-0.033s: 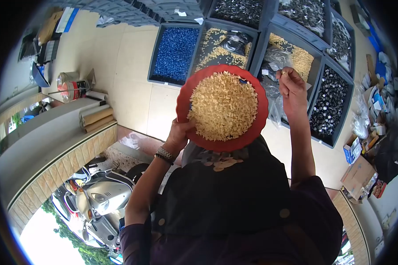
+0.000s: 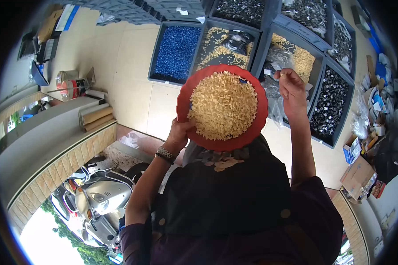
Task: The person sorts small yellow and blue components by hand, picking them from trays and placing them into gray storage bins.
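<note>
The red bowl (image 2: pixel 263 106) is in front of the person's body, heaped with small cream pieces (image 2: pixel 225 104). The left hand (image 2: pixel 178 133) grips it at the near left part of the rim, thumb over the inside edge and the fingers mostly hidden beneath, so I cannot tell how far they spread under it. The bowl is tipped enough for its whole heap to face the camera.

The right hand (image 2: pixel 293 90) is raised to the right of the bowl and a little farther from the body, apart from the rim. Its thumb and forefinger meet at the tips and seem to pinch one pale piece (image 2: pixel 282 75), too small to make out clearly; the other fingers are curled in. From this hand, the heap lies to the left and slightly back toward the body, with the bowl's right rim between them. The left hand is the nearer one to the bowl, since it touches it.

The bowl is round, so no long axis sets a direction, and the pieces lie at all angles. In the view, the right hand overlaps a grey tray (image 2: pixel 317 67) holding similar pieces and a plastic bag (image 2: pixel 278 57); its height above them is hard to judge.
</note>
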The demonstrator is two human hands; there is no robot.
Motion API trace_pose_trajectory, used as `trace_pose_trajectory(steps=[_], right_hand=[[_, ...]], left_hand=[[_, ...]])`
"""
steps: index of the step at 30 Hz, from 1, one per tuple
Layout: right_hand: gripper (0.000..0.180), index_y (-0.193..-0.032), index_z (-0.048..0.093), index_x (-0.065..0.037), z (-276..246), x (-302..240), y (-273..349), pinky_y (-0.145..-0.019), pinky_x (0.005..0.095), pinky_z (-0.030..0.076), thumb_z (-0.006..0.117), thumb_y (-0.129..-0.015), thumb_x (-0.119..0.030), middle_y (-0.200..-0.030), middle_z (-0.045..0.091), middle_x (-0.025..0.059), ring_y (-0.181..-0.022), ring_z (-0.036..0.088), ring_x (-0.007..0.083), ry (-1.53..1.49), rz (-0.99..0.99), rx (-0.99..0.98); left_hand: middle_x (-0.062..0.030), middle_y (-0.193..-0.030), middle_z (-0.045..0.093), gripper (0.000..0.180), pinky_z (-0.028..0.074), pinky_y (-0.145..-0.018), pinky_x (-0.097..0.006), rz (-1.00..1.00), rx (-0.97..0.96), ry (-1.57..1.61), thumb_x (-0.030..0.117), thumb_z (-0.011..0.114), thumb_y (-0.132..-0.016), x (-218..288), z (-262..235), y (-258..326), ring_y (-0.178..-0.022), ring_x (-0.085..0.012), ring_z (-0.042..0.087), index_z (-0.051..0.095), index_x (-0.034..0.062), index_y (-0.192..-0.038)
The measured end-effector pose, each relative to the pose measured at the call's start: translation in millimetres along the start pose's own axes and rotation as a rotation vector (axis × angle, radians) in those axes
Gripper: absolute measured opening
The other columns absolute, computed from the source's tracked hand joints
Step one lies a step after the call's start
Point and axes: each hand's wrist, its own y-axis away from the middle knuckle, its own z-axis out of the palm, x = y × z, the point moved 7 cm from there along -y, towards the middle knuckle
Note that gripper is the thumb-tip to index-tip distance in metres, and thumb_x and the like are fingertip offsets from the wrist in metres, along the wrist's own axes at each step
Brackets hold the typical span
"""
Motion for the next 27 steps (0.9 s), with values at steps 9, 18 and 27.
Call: trace_pose_trajectory(steps=[9,18,27], right_hand=[[0.004,-0.078,0.065,-0.005,17.3,95.2,21.7,-0.059,0.0204,0.036,0.067,-0.076,-0.008,-0.079,0.064,-0.0016,-0.06,0.043,0.0022,0.609,0.197,-0.254],[0.007,-0.082,0.062,-0.003,39.4,185.7,41.2,-0.071,0.0247,0.045,0.063,-0.076,-0.007,-0.08,0.061,0.0006,-0.076,0.057,0.0098,0.615,0.458,-0.283],[0.002,-0.087,0.056,-0.004,91.8,215.7,-3.7,-0.069,0.0217,0.041,0.057,-0.085,-0.004,-0.078,0.053,-0.0031,-0.075,0.048,0.0053,0.549,0.282,-0.187]], left_hand=[[-0.0099,-0.107,0.064,0.032,0.052,-0.085,-0.035,0.006,0.038,-0.063,-0.001,0.062,-0.081,-9.1,-51.4,-34.9,-0.096,-0.021,0.063,0.056,-0.0021,-0.112],[-0.0095,-0.11,0.063,0.035,0.051,-0.086,-0.032,-0.047,-0.063,-0.314,0.002,0.062,-0.084,33.3,-83.9,-76.8,-0.096,-0.0191,0.062,0.054,-0.0016,-0.117],[-0.0108,-0.113,0.061,0.042,0.05,-0.088,-0.034,-0.091,-0.119,-0.395,0.01,0.066,-0.085,111.9,-101.7,-145.7,-0.098,-0.0205,0.061,0.05,-0.0042,-0.121]])
